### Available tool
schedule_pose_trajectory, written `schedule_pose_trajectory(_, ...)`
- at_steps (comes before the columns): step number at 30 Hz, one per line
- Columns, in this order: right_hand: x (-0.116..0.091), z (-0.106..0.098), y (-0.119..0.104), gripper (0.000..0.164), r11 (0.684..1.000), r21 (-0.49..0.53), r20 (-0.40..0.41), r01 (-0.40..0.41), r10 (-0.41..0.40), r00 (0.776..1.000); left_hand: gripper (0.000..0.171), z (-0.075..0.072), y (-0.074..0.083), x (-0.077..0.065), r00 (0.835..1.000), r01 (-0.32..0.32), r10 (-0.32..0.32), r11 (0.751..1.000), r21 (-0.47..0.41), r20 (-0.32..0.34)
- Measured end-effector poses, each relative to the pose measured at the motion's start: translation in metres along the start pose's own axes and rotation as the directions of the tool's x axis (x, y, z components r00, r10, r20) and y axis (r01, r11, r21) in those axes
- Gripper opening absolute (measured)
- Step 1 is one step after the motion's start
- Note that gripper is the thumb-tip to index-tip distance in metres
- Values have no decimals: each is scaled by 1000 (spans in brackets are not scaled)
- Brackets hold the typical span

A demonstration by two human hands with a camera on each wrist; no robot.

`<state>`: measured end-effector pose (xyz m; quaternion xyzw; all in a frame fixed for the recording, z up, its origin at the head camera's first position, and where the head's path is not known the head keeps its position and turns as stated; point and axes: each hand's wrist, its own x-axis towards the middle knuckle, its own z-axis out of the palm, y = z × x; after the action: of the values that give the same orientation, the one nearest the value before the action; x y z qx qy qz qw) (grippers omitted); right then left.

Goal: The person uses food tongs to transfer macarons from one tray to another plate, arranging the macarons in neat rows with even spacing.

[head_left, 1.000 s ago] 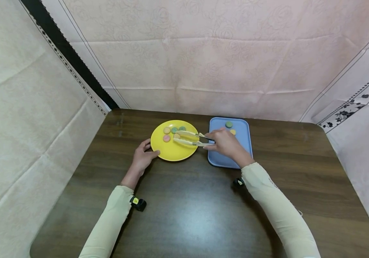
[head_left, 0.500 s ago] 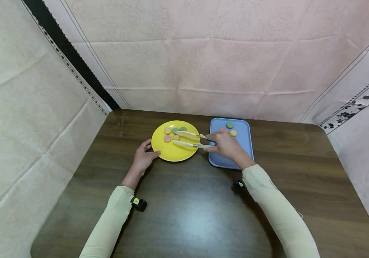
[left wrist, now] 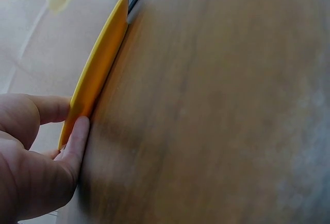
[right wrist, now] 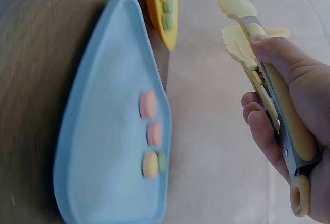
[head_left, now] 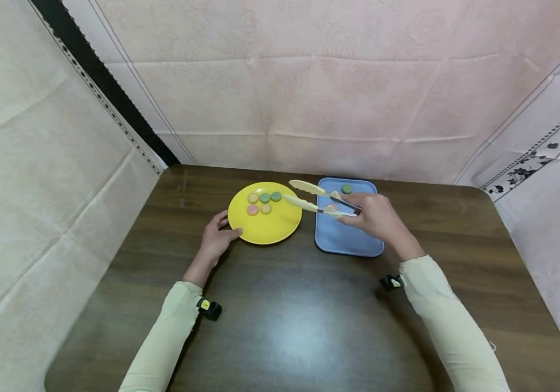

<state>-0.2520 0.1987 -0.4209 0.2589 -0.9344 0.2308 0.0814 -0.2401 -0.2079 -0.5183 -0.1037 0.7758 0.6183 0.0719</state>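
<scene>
My left hand [head_left: 217, 238] holds the near-left rim of a round yellow plate [head_left: 272, 231], thumb and fingers at its edge. Several macarons lie toward the back of the plate: yellow ones, green ones and a pink macaron [head_left: 252, 209]. In my right hand [head_left: 379, 216] is a pair of tongs [right wrist: 285, 98] with cream tips, spread apart with nothing between them. They point left over the blue tray [head_left: 348, 242], tips near the plate's right side. The right wrist view shows two pink macarons [right wrist: 148, 104], a yellow macaron [right wrist: 150, 165] and a green macaron [right wrist: 162, 161] on the tray.
The plate and tray sit side by side near the back edge of a dark wooden table [head_left: 280, 316]. Pale patterned cloth [head_left: 309, 109] hangs behind the table and at both sides. A black camera [head_left: 210, 309] is strapped on each wrist.
My right hand has lifted the tongs off the plate and moved them right, over the tray. A yellow macaron that was between the tips stays on the plate. The left hand has not moved.
</scene>
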Motion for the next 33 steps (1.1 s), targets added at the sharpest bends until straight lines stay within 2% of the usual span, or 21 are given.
schedule_pose_trajectory(8, -25, -28, 23, 61, 994, -24, -32, -106, 106, 994, 79, 1, -1, -2, 1000, -1, 1, 1000, -4, -9)
schedule_pose_trajectory(14, -45, -36, 39, 56, 988, -63, -70, -144, 140, 988, 79, 0, -1, -2, 1000, -1, 1, 1000, -1, -8)
schedule_pose_trajectory(25, -64, -21, 60, 58, 978, -48, 14, -201, 202, 979, 79, 0, 2, -2, 1000, 5, -5, 1000, 14, -18)
schedule_pose_trajectory(33, -72, -3, 76, 55, 983, -54, 13, -174, 175, 984, 79, 1, 2, 0, 1000, 1, -1, 1000, 14, -12)
